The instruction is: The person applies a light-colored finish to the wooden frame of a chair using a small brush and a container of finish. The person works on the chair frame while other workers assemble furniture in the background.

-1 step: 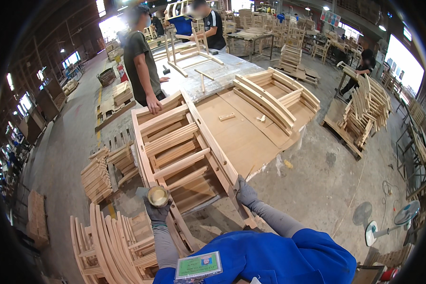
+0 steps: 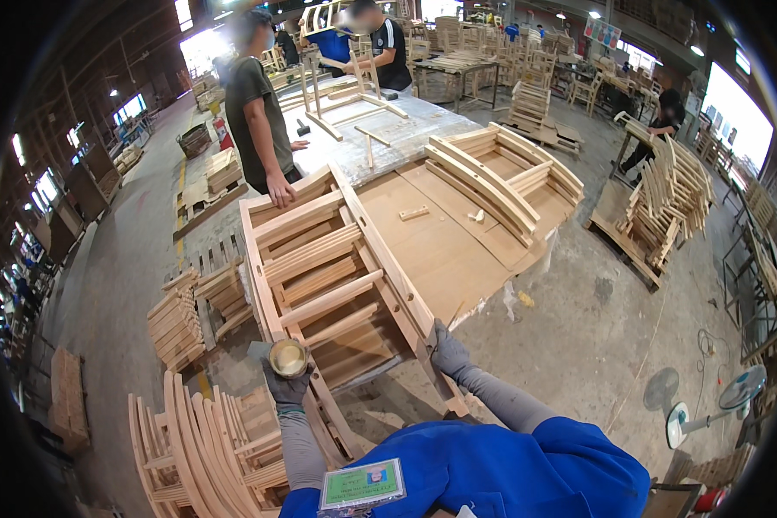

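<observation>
My gloved left hand [image 2: 283,384] is closed about a small round cup [image 2: 289,357] with a yellowish-tan substance in it. The cup sits against the left rail of a ladder-like wooden frame [image 2: 319,302]; most of those fingers are hidden beneath it. On the frame's right rail, near its close end, my gloved right hand [image 2: 449,349] is closed. The frame lies over the table's left side on top of similar stacked frames. A co-worker's hand [image 2: 280,190] rests on its far end.
Curved wooden frames [image 2: 479,186] are stacked on the cardboard-covered table [image 2: 388,203], beside a short wood piece [image 2: 413,211]. More frames [image 2: 203,440] stand close at my left. A co-worker [image 2: 263,104] stands at the table's far left. A fan [image 2: 716,406] is at right.
</observation>
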`<action>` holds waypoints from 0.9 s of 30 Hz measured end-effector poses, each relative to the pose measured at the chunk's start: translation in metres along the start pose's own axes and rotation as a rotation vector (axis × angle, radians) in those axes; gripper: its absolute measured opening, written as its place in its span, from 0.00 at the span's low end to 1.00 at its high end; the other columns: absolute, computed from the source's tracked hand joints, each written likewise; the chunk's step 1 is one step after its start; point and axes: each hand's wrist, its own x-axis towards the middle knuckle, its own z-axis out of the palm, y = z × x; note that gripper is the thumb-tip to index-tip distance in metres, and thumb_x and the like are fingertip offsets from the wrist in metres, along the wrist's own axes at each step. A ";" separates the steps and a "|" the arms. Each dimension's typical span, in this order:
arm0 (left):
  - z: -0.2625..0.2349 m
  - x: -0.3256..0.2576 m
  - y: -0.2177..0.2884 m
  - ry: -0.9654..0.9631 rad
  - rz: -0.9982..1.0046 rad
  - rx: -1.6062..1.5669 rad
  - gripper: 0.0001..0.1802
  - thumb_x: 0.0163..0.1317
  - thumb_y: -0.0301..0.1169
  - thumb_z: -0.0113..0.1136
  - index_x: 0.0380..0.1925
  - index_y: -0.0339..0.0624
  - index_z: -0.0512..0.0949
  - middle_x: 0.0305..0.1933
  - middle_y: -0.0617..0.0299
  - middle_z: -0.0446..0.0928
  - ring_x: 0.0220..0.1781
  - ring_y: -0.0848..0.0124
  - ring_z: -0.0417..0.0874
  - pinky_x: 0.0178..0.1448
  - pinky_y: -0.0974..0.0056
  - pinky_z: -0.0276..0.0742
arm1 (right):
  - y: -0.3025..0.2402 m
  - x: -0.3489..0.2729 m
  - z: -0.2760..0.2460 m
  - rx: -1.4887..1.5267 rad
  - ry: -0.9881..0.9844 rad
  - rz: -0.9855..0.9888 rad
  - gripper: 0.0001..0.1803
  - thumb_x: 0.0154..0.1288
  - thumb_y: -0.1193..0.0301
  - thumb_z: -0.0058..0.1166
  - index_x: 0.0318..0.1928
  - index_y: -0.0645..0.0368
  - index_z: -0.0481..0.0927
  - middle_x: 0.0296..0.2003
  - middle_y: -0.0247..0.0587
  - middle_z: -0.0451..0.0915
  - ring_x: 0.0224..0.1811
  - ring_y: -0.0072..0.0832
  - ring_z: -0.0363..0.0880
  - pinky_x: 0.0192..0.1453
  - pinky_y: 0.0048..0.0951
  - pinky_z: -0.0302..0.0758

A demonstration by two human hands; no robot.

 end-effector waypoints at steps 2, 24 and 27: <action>0.000 -0.002 0.002 -0.001 0.005 0.018 0.33 0.61 0.58 0.46 0.58 0.49 0.66 0.61 0.49 0.65 0.60 0.46 0.67 0.51 0.41 0.75 | -0.002 0.000 0.000 -0.006 -0.015 0.006 0.41 0.58 0.64 0.48 0.68 0.57 0.44 0.58 0.58 0.65 0.41 0.54 0.77 0.44 0.50 0.74; -0.002 0.001 0.001 -0.012 -0.002 -0.021 0.31 0.61 0.57 0.47 0.58 0.50 0.66 0.62 0.49 0.64 0.60 0.44 0.67 0.50 0.40 0.74 | 0.000 0.000 0.001 0.048 0.051 -0.003 0.42 0.55 0.65 0.50 0.68 0.55 0.46 0.49 0.64 0.72 0.41 0.55 0.77 0.45 0.49 0.73; -0.002 0.000 0.002 -0.005 0.000 -0.007 0.31 0.61 0.58 0.47 0.57 0.52 0.66 0.61 0.49 0.65 0.59 0.45 0.68 0.49 0.40 0.75 | -0.003 -0.001 0.000 0.030 0.024 0.017 0.41 0.55 0.64 0.51 0.67 0.55 0.47 0.49 0.63 0.72 0.42 0.55 0.77 0.45 0.49 0.73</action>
